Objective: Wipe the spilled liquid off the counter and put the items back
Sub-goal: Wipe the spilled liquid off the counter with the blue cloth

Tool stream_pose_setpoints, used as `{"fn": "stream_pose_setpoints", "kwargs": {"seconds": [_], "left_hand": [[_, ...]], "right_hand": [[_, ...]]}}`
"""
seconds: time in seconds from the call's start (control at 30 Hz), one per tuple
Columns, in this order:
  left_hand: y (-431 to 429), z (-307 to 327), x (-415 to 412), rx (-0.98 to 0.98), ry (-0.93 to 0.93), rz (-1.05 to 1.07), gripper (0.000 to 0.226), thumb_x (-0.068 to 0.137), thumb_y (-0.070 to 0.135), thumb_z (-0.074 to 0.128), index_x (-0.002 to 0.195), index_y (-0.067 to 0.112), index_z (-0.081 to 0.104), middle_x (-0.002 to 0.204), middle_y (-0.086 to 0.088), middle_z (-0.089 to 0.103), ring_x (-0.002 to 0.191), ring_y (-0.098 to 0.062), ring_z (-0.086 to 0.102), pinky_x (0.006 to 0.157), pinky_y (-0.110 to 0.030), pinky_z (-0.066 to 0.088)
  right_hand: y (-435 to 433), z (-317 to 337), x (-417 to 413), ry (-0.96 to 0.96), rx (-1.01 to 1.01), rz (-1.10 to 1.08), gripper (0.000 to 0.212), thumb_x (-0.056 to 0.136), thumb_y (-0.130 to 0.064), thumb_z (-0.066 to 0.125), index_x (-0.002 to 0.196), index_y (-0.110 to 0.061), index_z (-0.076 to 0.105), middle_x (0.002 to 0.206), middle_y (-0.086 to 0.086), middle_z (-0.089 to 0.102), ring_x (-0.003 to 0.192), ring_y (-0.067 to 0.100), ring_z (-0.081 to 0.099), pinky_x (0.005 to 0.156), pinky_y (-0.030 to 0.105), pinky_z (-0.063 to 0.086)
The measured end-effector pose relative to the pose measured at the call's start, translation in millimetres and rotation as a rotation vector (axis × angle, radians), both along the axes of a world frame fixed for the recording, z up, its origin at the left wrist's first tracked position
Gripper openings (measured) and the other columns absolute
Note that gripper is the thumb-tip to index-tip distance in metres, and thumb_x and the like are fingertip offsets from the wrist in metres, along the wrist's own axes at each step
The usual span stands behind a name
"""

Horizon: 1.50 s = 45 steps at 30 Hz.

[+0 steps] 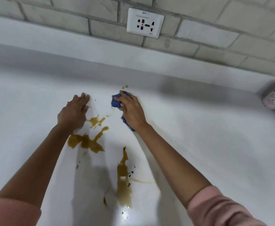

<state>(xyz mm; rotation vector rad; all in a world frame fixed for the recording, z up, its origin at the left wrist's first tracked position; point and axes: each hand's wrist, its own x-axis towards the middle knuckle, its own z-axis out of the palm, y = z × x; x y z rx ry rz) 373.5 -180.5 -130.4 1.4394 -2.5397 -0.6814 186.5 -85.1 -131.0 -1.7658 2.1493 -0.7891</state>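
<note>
Brown spilled liquid (123, 181) pools in irregular glossy patches on the smooth white counter (198, 128). Farther back, the left hand (74, 112) presses flat, released; the right hand (131, 110) clutches a crumpled blue cloth (115, 101). Beyond, grey brick wall (215, 38) carries a white socket (145, 22).

Right hand (132, 110) pressing blue cloth (116, 101) on white counter (198, 128); left hand (74, 111) flat, fingers spread. Brown spill (86, 141) between forearms. Pink cup (274, 99) far right.
</note>
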Motion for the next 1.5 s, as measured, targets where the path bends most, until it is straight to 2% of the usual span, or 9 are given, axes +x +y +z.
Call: {"fn": "stream_pose_setpoints", "kwargs": {"seconds": [0.13, 0.23, 0.37, 0.53, 0.7, 1.03, 1.3, 1.4, 1.5], "left_hand": [[-2, -1, 2, 0.021, 0.004, 0.002, 0.048, 0.101, 0.021, 0.033, 0.148, 0.022, 0.026, 0.158, 0.003, 0.018, 0.146, -0.020, 0.015, 0.114, -0.042, 0.023], [-4, -1, 4, 0.040, 0.035, 0.000, 0.048, 0.100, 0.022, 0.035, 0.147, 0.024, 0.028, 0.157, 0.005, 0.020, 0.146, -0.020, 0.016, 0.113, -0.043, 0.025], [-4, -1, 4, 0.034, 0.039, 0.005, 0.048, 0.100, 0.022, 0.036, 0.147, 0.024, 0.029, 0.157, 0.005, 0.021, 0.146, -0.020, 0.017, 0.111, -0.045, 0.026], [-3, -1, 4, 0.028, 0.033, 0.017, 0.048, 0.099, 0.023, 0.036, 0.146, 0.025, 0.029, 0.157, 0.004, 0.022, 0.143, -0.024, 0.024, 0.109, -0.046, 0.029], [-6, 2, 5, 0.071, 0.062, 0.039, 0.048, 0.099, 0.026, 0.040, 0.146, 0.028, 0.030, 0.156, 0.011, 0.023, 0.146, -0.012, 0.015, 0.113, -0.042, 0.025], [-7, 4, 3, 0.058, 0.052, 0.048, 0.049, 0.097, 0.024, 0.042, 0.145, 0.027, 0.033, 0.155, 0.009, 0.026, 0.145, -0.015, 0.020, 0.111, -0.043, 0.027], [-8, 4, 3, 0.062, 0.035, 0.061, 0.048, 0.098, 0.027, 0.041, 0.145, 0.029, 0.032, 0.155, 0.012, 0.025, 0.145, -0.012, 0.019, 0.113, -0.041, 0.025], [-7, 5, 4, 0.072, 0.050, 0.067, 0.048, 0.097, 0.028, 0.042, 0.144, 0.030, 0.033, 0.154, 0.012, 0.026, 0.145, -0.012, 0.019, 0.112, -0.042, 0.026], [-7, 5, 3, 0.072, 0.048, 0.054, 0.048, 0.098, 0.027, 0.042, 0.145, 0.029, 0.032, 0.155, 0.012, 0.025, 0.145, -0.012, 0.018, 0.112, -0.043, 0.026]], "right_hand": [[35, -2, 31, 0.015, 0.021, 0.225, 0.041, 0.084, 0.014, 0.048, 0.119, -0.003, 0.062, 0.136, 0.022, 0.052, 0.132, 0.034, 0.043, 0.118, 0.029, 0.017], [58, 7, 15, -0.087, 0.055, 0.404, 0.022, 0.074, 0.016, 0.041, 0.071, 0.007, 0.061, 0.079, 0.035, 0.061, 0.072, 0.039, 0.062, 0.095, 0.001, 0.027], [59, -3, -44, 0.050, 0.016, -0.022, 0.039, 0.090, 0.004, 0.043, 0.122, -0.011, 0.061, 0.141, 0.013, 0.048, 0.135, 0.025, 0.037, 0.113, 0.026, 0.016], [-1, 11, -16, 0.058, 0.009, 0.015, 0.045, 0.092, -0.029, 0.047, 0.116, 0.007, 0.060, 0.128, 0.021, 0.058, 0.128, 0.034, 0.047, 0.109, 0.033, 0.026], [42, -6, 20, 0.024, 0.007, 0.198, 0.043, 0.084, 0.009, 0.049, 0.125, 0.000, 0.057, 0.141, 0.021, 0.046, 0.136, 0.033, 0.037, 0.115, 0.031, 0.017], [-30, 7, -72, -0.062, -0.017, -0.327, 0.037, 0.090, 0.005, 0.042, 0.122, -0.001, 0.058, 0.137, 0.015, 0.051, 0.133, 0.028, 0.040, 0.107, 0.017, 0.028], [-28, 2, -5, -0.099, -0.045, 0.075, 0.034, 0.089, 0.007, 0.044, 0.118, -0.001, 0.061, 0.135, 0.017, 0.053, 0.128, 0.027, 0.045, 0.108, 0.020, 0.026], [13, 3, -21, -0.063, 0.007, 0.213, 0.024, 0.096, -0.009, 0.031, 0.106, -0.021, 0.050, 0.108, 0.003, 0.053, 0.100, 0.012, 0.050, 0.098, 0.025, 0.033], [17, 3, -53, 0.037, 0.014, 0.066, 0.036, 0.096, -0.004, 0.037, 0.119, -0.029, 0.049, 0.130, -0.005, 0.045, 0.124, 0.011, 0.040, 0.105, 0.023, 0.025]]}}
